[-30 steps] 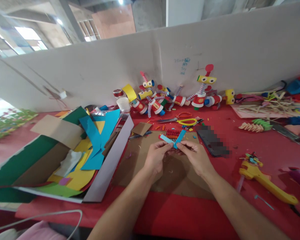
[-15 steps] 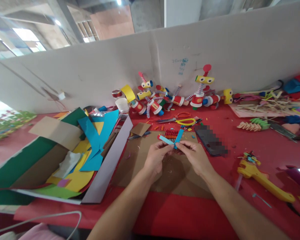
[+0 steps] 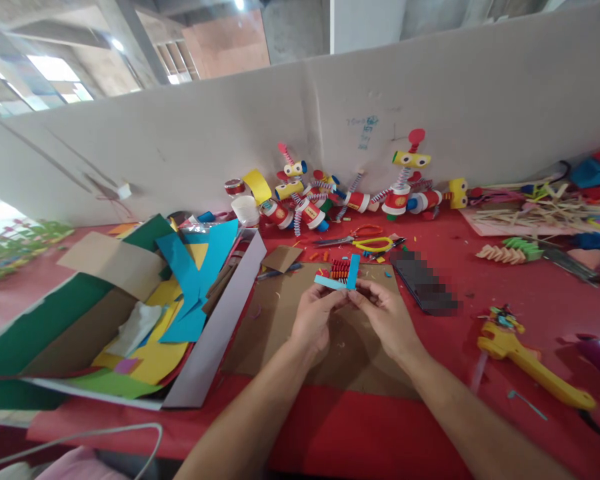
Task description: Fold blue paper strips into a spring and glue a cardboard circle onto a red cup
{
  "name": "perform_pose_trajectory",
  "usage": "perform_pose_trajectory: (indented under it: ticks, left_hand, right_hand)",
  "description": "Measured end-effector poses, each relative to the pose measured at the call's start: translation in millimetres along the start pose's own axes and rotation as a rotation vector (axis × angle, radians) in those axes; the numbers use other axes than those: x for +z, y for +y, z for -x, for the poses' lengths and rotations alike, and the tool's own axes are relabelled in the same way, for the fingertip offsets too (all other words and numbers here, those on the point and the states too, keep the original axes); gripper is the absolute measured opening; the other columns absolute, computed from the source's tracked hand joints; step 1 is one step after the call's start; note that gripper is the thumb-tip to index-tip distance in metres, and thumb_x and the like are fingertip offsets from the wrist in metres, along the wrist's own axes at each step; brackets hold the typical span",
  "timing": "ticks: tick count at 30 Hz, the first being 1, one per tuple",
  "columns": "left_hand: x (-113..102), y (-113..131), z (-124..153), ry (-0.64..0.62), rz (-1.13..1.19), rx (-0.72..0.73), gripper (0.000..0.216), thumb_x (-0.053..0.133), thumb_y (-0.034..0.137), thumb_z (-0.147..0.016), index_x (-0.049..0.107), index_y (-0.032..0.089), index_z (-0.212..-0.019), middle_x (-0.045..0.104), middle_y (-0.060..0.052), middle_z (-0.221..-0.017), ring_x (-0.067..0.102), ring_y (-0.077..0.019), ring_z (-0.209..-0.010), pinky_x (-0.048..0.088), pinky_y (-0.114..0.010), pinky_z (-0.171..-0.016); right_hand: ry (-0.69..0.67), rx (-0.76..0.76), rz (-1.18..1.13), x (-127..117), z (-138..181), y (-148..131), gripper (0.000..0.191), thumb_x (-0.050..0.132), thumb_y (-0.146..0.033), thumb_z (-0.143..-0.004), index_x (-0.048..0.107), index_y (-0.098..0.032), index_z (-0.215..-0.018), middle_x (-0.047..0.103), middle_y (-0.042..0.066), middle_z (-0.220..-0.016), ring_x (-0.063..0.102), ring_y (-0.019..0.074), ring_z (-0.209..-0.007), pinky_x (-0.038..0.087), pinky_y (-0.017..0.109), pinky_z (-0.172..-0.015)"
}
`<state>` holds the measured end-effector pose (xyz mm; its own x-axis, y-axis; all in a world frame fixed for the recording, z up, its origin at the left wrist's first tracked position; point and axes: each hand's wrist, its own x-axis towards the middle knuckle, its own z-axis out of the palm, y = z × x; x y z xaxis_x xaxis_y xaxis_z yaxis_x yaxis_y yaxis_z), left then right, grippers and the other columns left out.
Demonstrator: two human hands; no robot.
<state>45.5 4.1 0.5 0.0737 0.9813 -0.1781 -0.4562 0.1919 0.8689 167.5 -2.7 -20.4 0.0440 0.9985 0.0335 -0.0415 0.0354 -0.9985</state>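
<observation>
Two blue paper strips (image 3: 353,272) meet at a corner, one pointing left and the other upright. My left hand (image 3: 317,312) pinches them near the joint, fingertips closed. From the other side my right hand (image 3: 380,310) grips the same corner, its thumb pressed on the blue paper. Just beyond the fingers lies a red folded paper spring (image 3: 339,268), partly covered by the strips. Beneath both hands is a brown cardboard sheet (image 3: 265,333) on the red table.
At the left stands a box (image 3: 220,333) of coloured paper. Scissors (image 3: 350,238) and yellow-handled pliers (image 3: 375,244) lie behind the hands. A dark phone (image 3: 423,280) and a yellow glue gun (image 3: 535,367) are to the right. Several paper-cup figures (image 3: 397,193) line the wall.
The strips have turned in my fingers: the right one now stands nearly upright and the left one lies flatter. Both hands keep their hold at almost the same spot.
</observation>
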Motion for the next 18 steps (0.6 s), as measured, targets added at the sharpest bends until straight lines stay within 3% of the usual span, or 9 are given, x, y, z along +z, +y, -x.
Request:
perform_pose_trajectory:
  ticks: [8,18]
  left_hand:
    - [0.2,-9.5,0.2,-0.045,-0.015,0.046,0.02,0.071,0.018,-0.066,0.066,0.013,-0.084,0.068,-0.006,-0.081,0.06,-0.0136,-0.071,0.046,-0.029,-0.075]
    - [1.9,-12.9,0.3,-0.012,0.067,0.007,0.017,0.072,0.02,-0.064,0.067,0.012,-0.078,0.069,-0.006,-0.078,0.062,-0.0148,-0.07,0.047,-0.03,-0.075]
  right_hand:
    - [0.025,0.113,-0.237,-3.7,-4.2,0.3,0.017,0.073,-0.031,-0.065,0.072,-0.019,-0.077,0.066,0.0,-0.07,0.053,0.0135,-0.067,0.041,0.027,-0.067]
    - [0.049,0.129,-0.228,-1.6,-4.6,-4.5,0.022,0.073,-0.032,-0.064,0.074,-0.018,-0.081,0.067,0.002,-0.067,0.054,0.0141,-0.063,0.043,0.028,-0.06]
